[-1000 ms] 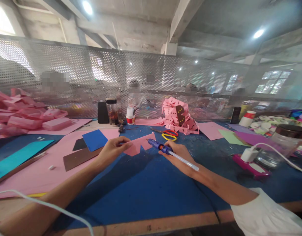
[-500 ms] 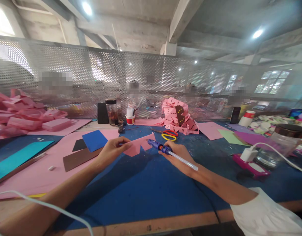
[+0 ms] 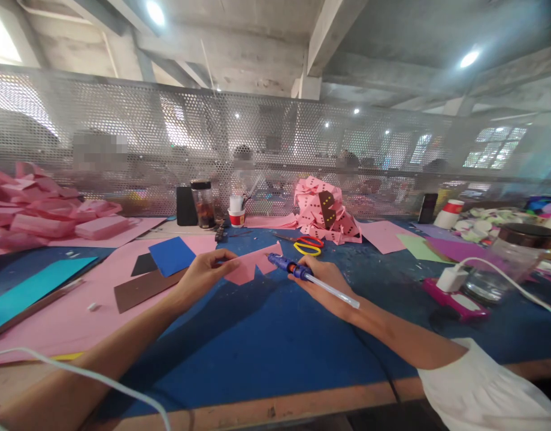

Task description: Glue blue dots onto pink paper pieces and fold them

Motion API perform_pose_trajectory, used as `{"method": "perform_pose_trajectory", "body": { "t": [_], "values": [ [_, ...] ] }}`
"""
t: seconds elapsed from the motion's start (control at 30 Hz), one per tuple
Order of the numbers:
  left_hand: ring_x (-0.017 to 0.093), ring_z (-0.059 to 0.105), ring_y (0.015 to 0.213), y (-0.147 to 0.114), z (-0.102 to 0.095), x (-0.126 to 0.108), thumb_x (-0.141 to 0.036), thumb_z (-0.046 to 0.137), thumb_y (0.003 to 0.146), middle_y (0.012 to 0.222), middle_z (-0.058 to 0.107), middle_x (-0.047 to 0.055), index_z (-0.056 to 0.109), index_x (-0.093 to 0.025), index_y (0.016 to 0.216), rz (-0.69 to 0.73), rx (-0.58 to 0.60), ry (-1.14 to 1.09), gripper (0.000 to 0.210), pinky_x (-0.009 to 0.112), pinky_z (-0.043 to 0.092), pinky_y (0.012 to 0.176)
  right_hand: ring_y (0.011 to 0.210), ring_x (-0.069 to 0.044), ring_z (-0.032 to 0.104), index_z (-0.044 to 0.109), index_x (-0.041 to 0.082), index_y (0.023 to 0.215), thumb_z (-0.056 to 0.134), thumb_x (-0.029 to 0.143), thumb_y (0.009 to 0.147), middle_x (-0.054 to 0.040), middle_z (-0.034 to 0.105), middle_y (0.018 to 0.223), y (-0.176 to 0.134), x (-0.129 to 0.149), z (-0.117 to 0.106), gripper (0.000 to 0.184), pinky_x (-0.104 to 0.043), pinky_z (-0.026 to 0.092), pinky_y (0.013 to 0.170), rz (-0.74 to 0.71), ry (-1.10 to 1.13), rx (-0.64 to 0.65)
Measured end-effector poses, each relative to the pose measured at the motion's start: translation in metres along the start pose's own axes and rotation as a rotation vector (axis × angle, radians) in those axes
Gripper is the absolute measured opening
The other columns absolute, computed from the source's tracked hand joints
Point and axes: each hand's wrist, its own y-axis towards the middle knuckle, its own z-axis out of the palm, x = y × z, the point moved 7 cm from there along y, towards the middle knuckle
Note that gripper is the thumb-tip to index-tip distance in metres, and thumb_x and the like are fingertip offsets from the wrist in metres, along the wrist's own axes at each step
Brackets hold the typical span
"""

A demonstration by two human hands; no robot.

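Between the fingers and thumb of my left hand (image 3: pixel 209 270) is the left end of a pink paper piece (image 3: pixel 243 269), which has a V-shaped notch in its lower edge. My right hand (image 3: pixel 324 284) grips a blue glue gun (image 3: pixel 287 265), with a clear glue stick (image 3: pixel 333 292) jutting from its back. The gun's nozzle is at the right part of the paper; whether it touches cannot be made out. Just beyond the gun lie scissors (image 3: pixel 308 245) with red and yellow handles.
Pink paper strips (image 3: pixel 42 209) heap at the left. A dotted pink paper pile (image 3: pixel 320 212), a lidded jar (image 3: pixel 203 203) and a paper cup (image 3: pixel 236 215) stand before the perforated screen (image 3: pixel 266 155). At right are a glass jar (image 3: pixel 504 263) and a pink power strip (image 3: pixel 455 299) with a white plug.
The view has shifted very slightly. Both hands, the pink paper and the glue gun keep nearly the same positions relative to each other.
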Motion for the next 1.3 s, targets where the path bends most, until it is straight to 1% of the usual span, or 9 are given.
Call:
{"method": "perform_pose_trajectory", "body": {
  "t": [0.2, 0.37, 0.43, 0.5, 0.6, 0.83, 1.03, 1.17, 1.3],
  "values": [
    [0.017, 0.056, 0.069, 0.0, -0.004, 0.001, -0.046, 0.061, 0.078, 0.075, 0.066, 0.001, 0.068, -0.017, 0.083, -0.02, -0.016, -0.014, 0.029, 0.024, 0.041, 0.062, 0.062, -0.015, 0.057, 0.06, 0.022, 0.095, 0.06, 0.048, 0.083, 0.0009, 0.065, 0.073, 0.003, -0.004, 0.0, 0.029, -0.024, 0.034, 0.057, 0.037, 0.046, -0.032],
    [0.016, 0.054, 0.067, 0.003, -0.014, 0.005, -0.046, 0.061, 0.078, 0.074, 0.064, 0.0, 0.067, -0.017, 0.08, -0.016, -0.091, 0.023, 0.03, 0.024, 0.038, 0.061, 0.073, -0.017, 0.06, 0.064, 0.021, 0.094, 0.056, 0.053, 0.084, -0.002, 0.067, 0.082, 0.005, -0.006, -0.002, 0.034, -0.027, 0.044, 0.068, 0.065, 0.226, -0.02],
    [0.014, 0.051, 0.064, 0.006, -0.019, 0.009, -0.047, 0.061, 0.077, 0.071, 0.062, -0.001, 0.067, -0.018, 0.079, -0.026, -0.121, 0.034, 0.03, 0.024, 0.036, 0.059, 0.062, -0.014, 0.058, 0.064, 0.02, 0.091, 0.055, 0.052, 0.084, -0.0004, 0.063, 0.073, 0.007, -0.011, 0.001, 0.034, -0.025, 0.044, 0.06, 0.115, 0.299, 0.034],
    [0.014, 0.05, 0.062, 0.008, -0.023, 0.014, -0.048, 0.063, 0.075, 0.069, 0.061, -0.001, 0.067, -0.018, 0.078, -0.037, -0.148, 0.026, 0.03, 0.023, 0.035, 0.057, 0.047, -0.01, 0.049, 0.062, 0.019, 0.089, 0.054, 0.051, 0.084, 0.0024, 0.057, 0.062, 0.009, -0.015, 0.002, 0.034, -0.022, 0.04, 0.049, 0.156, 0.367, 0.096],
    [0.014, 0.052, 0.063, 0.01, -0.027, 0.019, -0.051, 0.065, 0.071, 0.071, 0.062, 0.0, 0.068, -0.019, 0.079, -0.046, -0.181, -0.009, 0.034, 0.024, 0.037, 0.058, 0.042, -0.007, 0.044, 0.062, 0.018, 0.089, 0.058, 0.049, 0.081, 0.0039, 0.053, 0.059, 0.013, -0.02, -0.002, 0.033, -0.02, 0.038, 0.044, 0.164, 0.422, 0.16],
    [0.015, 0.052, 0.07, 0.009, -0.027, 0.023, -0.051, 0.066, 0.072, 0.075, 0.063, 0.0, 0.068, -0.018, 0.082, -0.069, -0.175, -0.037, 0.034, 0.024, 0.038, 0.065, 0.044, -0.007, 0.043, 0.066, 0.02, 0.095, 0.063, 0.042, 0.078, 0.0048, 0.05, 0.059, 0.009, -0.025, -0.022, 0.028, -0.02, 0.034, 0.042, 0.11, 0.308, 0.373],
    [0.014, 0.051, 0.073, 0.008, -0.025, 0.027, -0.044, 0.064, 0.078, 0.079, 0.064, -0.001, 0.067, -0.017, 0.094, -0.097, -0.139, -0.063, 0.032, 0.023, 0.036, 0.067, 0.05, -0.008, 0.044, 0.067, 0.02, 0.094, 0.063, 0.038, 0.079, 0.0046, 0.048, 0.061, 0.002, -0.028, -0.04, 0.023, -0.02, 0.031, 0.045, 0.075, 0.198, 0.377],
    [0.014, 0.05, 0.075, 0.009, -0.025, 0.028, -0.043, 0.067, 0.076, 0.079, 0.063, -0.002, 0.067, -0.016, 0.086, -0.096, -0.151, -0.091, 0.029, 0.023, 0.036, 0.07, 0.05, -0.008, 0.042, 0.067, 0.02, 0.09, 0.064, 0.037, 0.079, 0.005, 0.047, 0.059, -0.004, -0.033, -0.041, 0.021, -0.021, 0.03, 0.046, 0.076, 0.173, 0.408],
    [0.014, 0.05, 0.075, 0.01, -0.027, 0.031, -0.043, 0.067, 0.076, 0.078, 0.062, -0.002, 0.066, -0.016, 0.084, -0.117, -0.174, -0.077, 0.028, 0.023, 0.036, 0.071, 0.051, -0.01, 0.044, 0.068, 0.022, 0.093, 0.062, 0.039, 0.08, 0.0054, 0.05, 0.058, -0.01, -0.032, -0.034, 0.022, -0.022, 0.033, 0.049, 0.053, 0.22, 0.514]
  ]
}}
